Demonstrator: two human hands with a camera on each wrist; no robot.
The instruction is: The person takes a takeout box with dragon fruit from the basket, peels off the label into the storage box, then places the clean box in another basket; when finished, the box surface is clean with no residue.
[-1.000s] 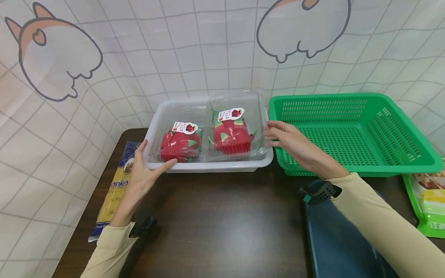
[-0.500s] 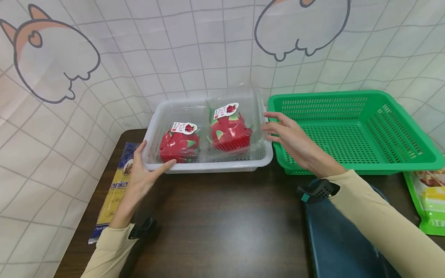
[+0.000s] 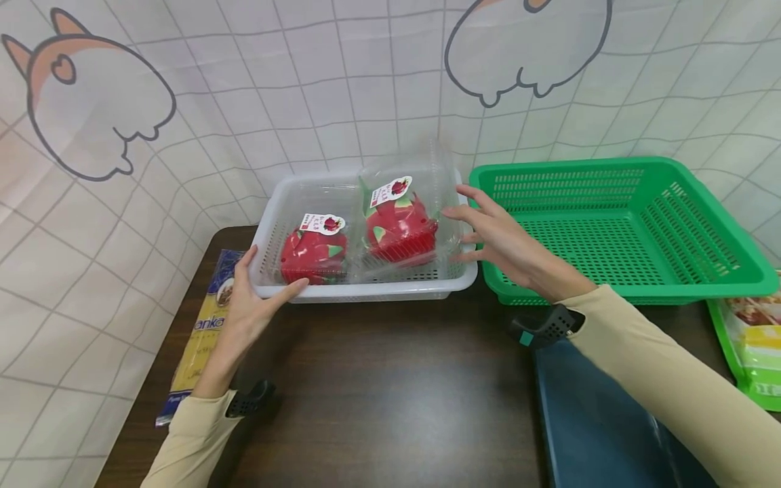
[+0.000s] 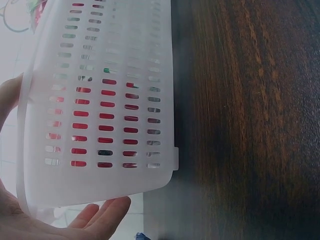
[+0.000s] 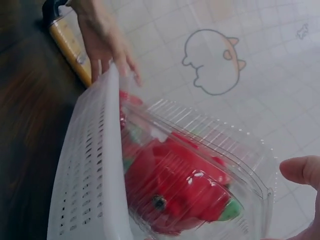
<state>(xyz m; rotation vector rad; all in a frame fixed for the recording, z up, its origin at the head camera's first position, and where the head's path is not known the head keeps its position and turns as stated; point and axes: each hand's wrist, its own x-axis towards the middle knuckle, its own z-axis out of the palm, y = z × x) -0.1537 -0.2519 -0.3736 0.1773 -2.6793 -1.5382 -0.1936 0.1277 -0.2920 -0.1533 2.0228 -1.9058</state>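
Observation:
My left hand (image 3: 247, 308) grips the left front corner of a white plastic basket (image 3: 372, 293); its thumb lies on the front rim. Inside are two clear plastic boxes, each with a red, green-tipped dragon fruit and a white label. The left dragon fruit (image 3: 314, 256) sits low in the basket. The right dragon fruit (image 3: 399, 230) is in a clear box (image 5: 260, 200) that sits tilted in the basket's right half. My right hand (image 3: 506, 237) is at that box's right edge, fingers spread and fairly straight. In the right wrist view its thumb (image 5: 300, 170) stands just off the box.
A green plastic basket (image 3: 610, 295) stands to the right, just behind my right hand. A yellow and blue packet (image 3: 198, 339) lies at the table's left edge. A dark blue flat item (image 3: 604, 413) is under my right forearm, with a green packet (image 3: 759, 359) far right.
The right clear box with its dragon fruit has shifted a little left and turned more tilted. My right hand has moved left with it, fingers spreading wider. My left hand stays on the basket corner.

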